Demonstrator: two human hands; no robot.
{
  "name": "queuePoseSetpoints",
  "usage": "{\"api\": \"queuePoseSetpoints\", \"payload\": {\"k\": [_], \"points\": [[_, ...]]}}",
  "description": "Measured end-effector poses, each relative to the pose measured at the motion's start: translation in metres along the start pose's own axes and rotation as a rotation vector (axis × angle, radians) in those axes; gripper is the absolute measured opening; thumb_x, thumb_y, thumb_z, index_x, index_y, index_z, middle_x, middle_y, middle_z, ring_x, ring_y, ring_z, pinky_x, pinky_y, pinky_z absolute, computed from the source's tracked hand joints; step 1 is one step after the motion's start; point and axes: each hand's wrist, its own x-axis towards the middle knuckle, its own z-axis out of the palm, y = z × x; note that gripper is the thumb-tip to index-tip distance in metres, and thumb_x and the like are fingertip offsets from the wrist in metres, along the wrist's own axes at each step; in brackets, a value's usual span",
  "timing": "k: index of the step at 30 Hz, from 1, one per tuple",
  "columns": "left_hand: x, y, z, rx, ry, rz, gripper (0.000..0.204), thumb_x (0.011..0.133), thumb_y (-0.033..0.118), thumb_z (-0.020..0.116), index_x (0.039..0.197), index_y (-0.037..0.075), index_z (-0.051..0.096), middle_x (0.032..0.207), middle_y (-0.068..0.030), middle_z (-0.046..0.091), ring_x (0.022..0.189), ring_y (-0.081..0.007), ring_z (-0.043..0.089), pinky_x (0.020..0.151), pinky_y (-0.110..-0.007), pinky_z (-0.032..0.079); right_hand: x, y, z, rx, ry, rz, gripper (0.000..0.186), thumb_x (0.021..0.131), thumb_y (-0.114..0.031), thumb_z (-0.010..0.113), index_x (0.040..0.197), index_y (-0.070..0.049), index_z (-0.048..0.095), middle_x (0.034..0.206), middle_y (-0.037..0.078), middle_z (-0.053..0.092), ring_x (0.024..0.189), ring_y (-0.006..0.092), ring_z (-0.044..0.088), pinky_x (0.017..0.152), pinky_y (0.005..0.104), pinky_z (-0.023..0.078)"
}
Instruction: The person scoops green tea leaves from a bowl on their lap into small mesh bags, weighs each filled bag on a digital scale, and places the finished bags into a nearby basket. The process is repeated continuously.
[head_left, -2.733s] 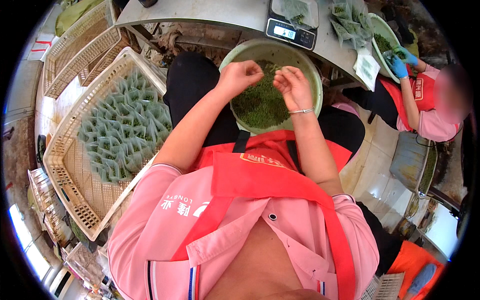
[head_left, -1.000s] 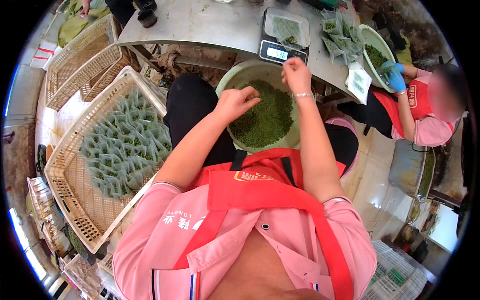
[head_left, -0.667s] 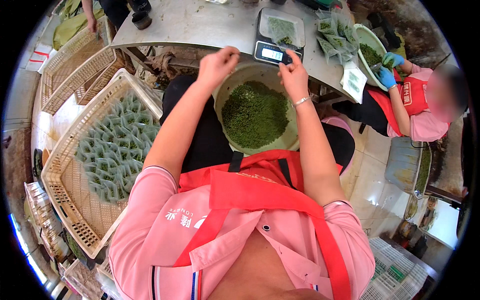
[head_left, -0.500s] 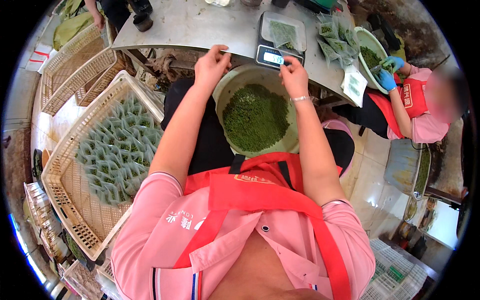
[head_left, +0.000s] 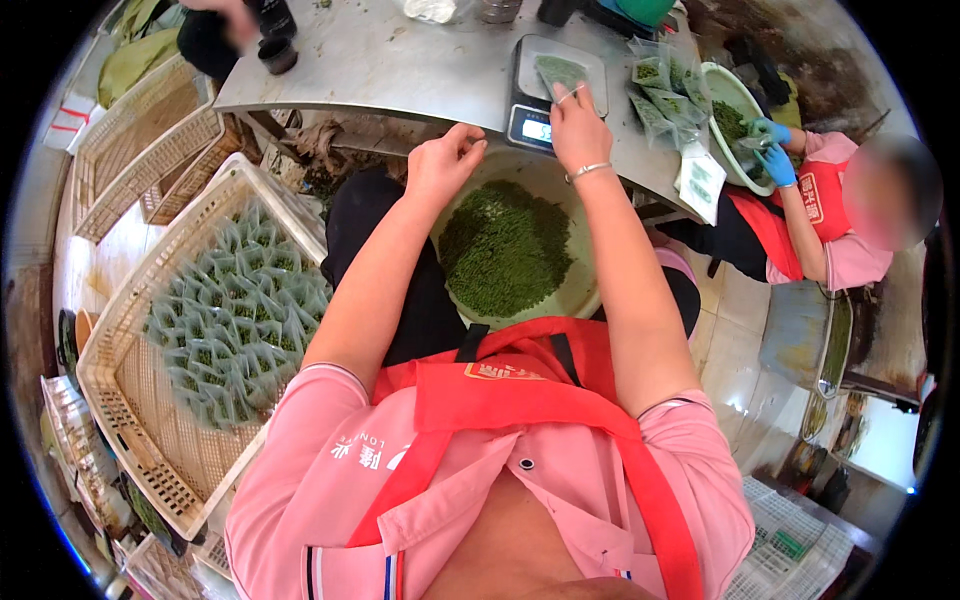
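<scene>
Just beyond the right hand, touching its fingertips, a small clear pouch of green leaves lies flat on the scale at the bench edge, long axis running away from the person. That hand pinches the pouch's near edge. Nearer the body, the left hand, fingers loosely curled and holding nothing visible, hovers over the rim of the bowl of loose green leaves.

Basin on lap, scale beyond (on table), crate left.
</scene>
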Motion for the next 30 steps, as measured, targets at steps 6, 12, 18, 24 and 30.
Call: {"api": "queuePoseSetpoints", "payload": {"k": [6, 12, 18, 24, 30], "points": [[0.021, -0.001, -0.007, 0.421, 0.423, 0.358, 0.042, 0.075, 0.026, 0.07, 0.111, 0.011, 0.056, 0.096, -0.0109, 0.064, 0.089, -0.0264, 0.061, 0.076, -0.037, 0.047, 0.007, -0.048, -0.038, -0.087, -0.207, -0.275, 0.015, 0.082, -0.016, 0.051, 0.09, -0.011, 0.063, 0.106, 0.016, 0.055, 0.08, 0.0314, 0.065, 0.067, 0.0419, 0.053], [0.014, 0.003, -0.002, 0.416, 0.064, -0.053, 0.049, 0.075, 0.028, 0.067, 0.121, 0.019, 0.05, 0.086, -0.0076, 0.067, 0.078, -0.029, 0.065, 0.066, -0.039, 0.049, -0.013, -0.077, -0.024, 0.049, -0.386, -0.341, 0.015, 0.08, -0.016, 0.054, 0.087, -0.008, 0.065, 0.096, 0.012, 0.061, 0.082, 0.0294, 0.064, 0.07, 0.0404, 0.053], [0.007, -0.003, 0.002, 0.436, 0.12, 0.115, 0.052, 0.074, 0.028, 0.067, 0.121, 0.017, 0.049, 0.096, -0.0092, 0.066, 0.077, -0.0297, 0.064, 0.062, -0.039, 0.05, -0.013, -0.085, -0.028, -0.001, -0.554, -0.311, 0.02, 0.08, -0.015, 0.053, 0.096, -0.01, 0.065, 0.101, 0.011, 0.061, 0.087, 0.0297, 0.063, 0.074, 0.0392, 0.052], [0.009, -0.002, 0.005, 0.44, 0.103, 0.175, 0.055, 0.074, 0.025, 0.065, 0.125, 0.017, 0.046, 0.098, -0.0102, 0.065, 0.076, -0.0306, 0.064, 0.063, -0.041, 0.049, -0.026, -0.081, -0.02, -0.016, -0.527, -0.249, 0.018, 0.08, -0.016, 0.054, 0.096, -0.01, 0.061, 0.111, 0.01, 0.054, 0.089, 0.0298, 0.062, 0.074, 0.0411, 0.051], [0.006, 0.005, -0.001, 0.361, 0.041, 0.001, 0.057, 0.076, 0.031, 0.065, 0.127, 0.013, 0.044, 0.101, -0.0125, 0.064, 0.086, -0.0317, 0.063, 0.069, -0.04, 0.05, -0.017, -0.055, -0.048, 0.784, -0.642, -0.155, 0.036, 0.076, -0.026, 0.063, 0.11, -0.014, 0.064, 0.129, 0.015, 0.049, 0.096, 0.0305, 0.062, 0.081, 0.0396, 0.05]]}}
